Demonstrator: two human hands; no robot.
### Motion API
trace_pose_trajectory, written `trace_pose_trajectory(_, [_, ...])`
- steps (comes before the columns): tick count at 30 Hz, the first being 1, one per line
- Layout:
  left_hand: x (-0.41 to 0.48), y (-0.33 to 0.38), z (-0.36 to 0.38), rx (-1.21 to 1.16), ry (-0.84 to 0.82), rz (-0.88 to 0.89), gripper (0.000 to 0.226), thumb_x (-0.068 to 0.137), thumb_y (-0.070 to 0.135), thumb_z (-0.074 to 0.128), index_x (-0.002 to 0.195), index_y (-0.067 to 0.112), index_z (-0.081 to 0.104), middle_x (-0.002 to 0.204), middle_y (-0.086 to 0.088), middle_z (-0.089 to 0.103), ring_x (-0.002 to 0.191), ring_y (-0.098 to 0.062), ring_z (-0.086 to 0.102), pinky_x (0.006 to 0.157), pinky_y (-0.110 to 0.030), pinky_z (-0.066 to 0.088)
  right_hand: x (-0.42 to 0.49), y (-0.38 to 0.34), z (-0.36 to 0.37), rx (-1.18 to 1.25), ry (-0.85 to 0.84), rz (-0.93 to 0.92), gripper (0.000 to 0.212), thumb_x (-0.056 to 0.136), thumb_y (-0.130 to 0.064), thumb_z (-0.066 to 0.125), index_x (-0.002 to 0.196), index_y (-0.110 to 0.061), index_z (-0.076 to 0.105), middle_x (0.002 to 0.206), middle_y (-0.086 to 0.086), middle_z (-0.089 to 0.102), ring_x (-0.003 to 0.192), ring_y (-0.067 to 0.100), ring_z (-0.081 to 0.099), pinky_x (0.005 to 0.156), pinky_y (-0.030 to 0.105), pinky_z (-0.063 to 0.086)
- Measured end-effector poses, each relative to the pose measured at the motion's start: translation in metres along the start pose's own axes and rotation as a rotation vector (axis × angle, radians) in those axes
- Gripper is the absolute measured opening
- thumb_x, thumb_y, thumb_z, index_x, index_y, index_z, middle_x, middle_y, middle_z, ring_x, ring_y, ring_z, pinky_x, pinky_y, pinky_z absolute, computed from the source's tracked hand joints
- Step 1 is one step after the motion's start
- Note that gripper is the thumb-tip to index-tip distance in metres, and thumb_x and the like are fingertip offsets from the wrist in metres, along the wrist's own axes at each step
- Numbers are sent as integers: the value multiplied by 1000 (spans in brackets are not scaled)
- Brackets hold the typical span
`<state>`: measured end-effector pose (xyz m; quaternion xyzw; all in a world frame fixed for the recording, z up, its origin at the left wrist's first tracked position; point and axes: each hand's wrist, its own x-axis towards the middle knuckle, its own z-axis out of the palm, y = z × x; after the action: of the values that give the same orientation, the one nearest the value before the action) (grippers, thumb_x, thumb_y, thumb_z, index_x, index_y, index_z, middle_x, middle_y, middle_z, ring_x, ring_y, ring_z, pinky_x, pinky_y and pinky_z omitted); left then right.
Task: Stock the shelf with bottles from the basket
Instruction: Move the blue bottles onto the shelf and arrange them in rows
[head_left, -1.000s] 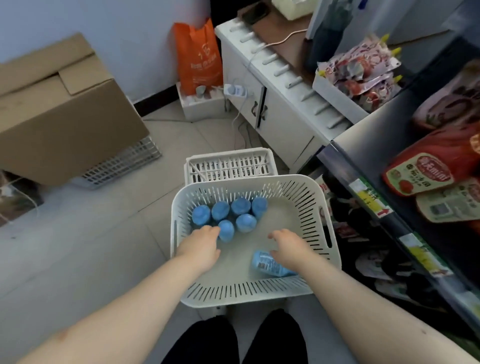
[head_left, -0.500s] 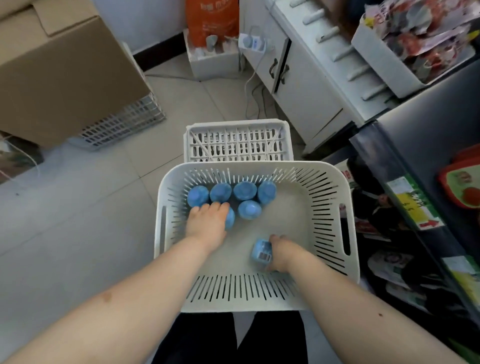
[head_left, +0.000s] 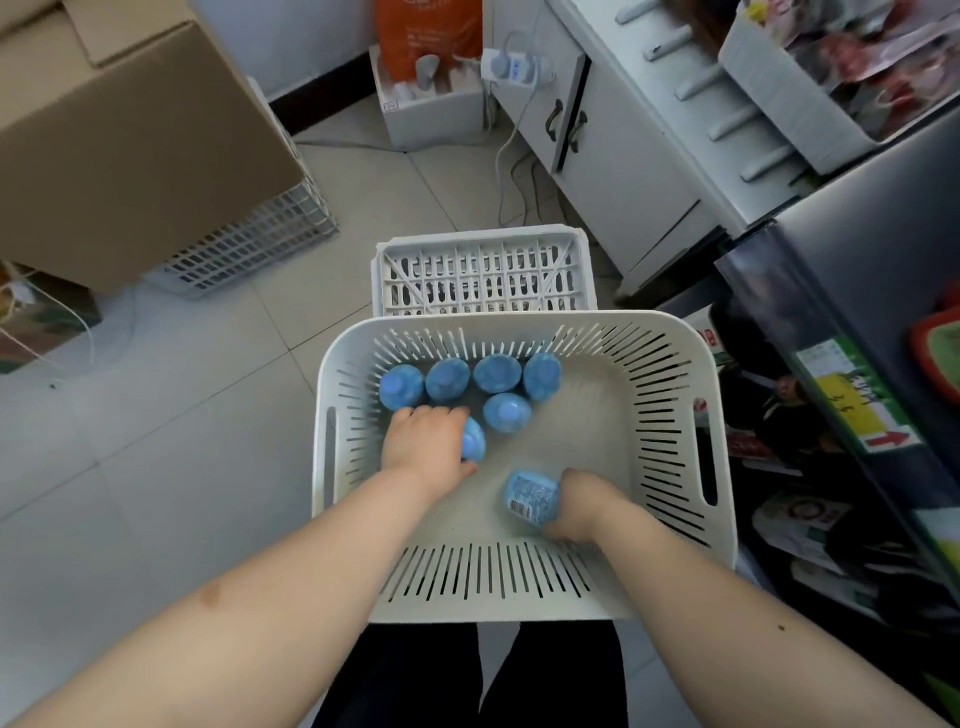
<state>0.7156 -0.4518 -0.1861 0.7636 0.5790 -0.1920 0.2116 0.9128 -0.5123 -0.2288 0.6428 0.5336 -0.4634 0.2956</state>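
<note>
**Both hands in basket, one bottle each**

Cardboard box (head_left: 130, 135) far left, white cabinet (head_left: 623, 171) beyond, dark shelf (head_left: 769, 306) just right of basket (head_left: 493, 577). One slatted crate (head_left: 483, 270) touches its far rim. Seven bottles inside: five upright bottles (head_left: 497, 373) at far wall. Left hand (head_left: 423, 441) curled over sixth bottle (head_left: 474, 441), right hand (head_left: 582, 506) gripping seventh bottle (head_left: 532, 496), which is on its side.

Seven bottles (head_left: 497, 373) are in the basket (head_left: 488, 582): five loose at its far wall, one in the left hand (head_left: 423, 441), one in the right hand (head_left: 582, 506). One crate (head_left: 480, 270) sits behind the basket.
</note>
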Motion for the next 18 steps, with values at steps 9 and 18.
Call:
trace_pose_trajectory(9, [-45, -9, -46, -575, 51, -81, 70, 70, 41, 75, 133, 26, 48, 129, -2, 52, 117, -22, 52, 92, -29, 40, -78, -1, -44, 405, 167, -138, 38, 73, -40, 75, 99, -20, 57, 88, -3, 64, 61, 12, 63, 51, 25, 52])
trace_pose_trajectory(18, [-84, -10, -133, -1037, 242, 41, 59, 45, 45, 71, 103, 39, 59, 115, -1, 62, 98, -15, 63, 93, -39, 51, -191, -7, -80, 1075, 166, -339, 41, 96, -28, 53, 135, -34, 42, 103, 9, 60, 53, 17, 52, 50, 28, 45])
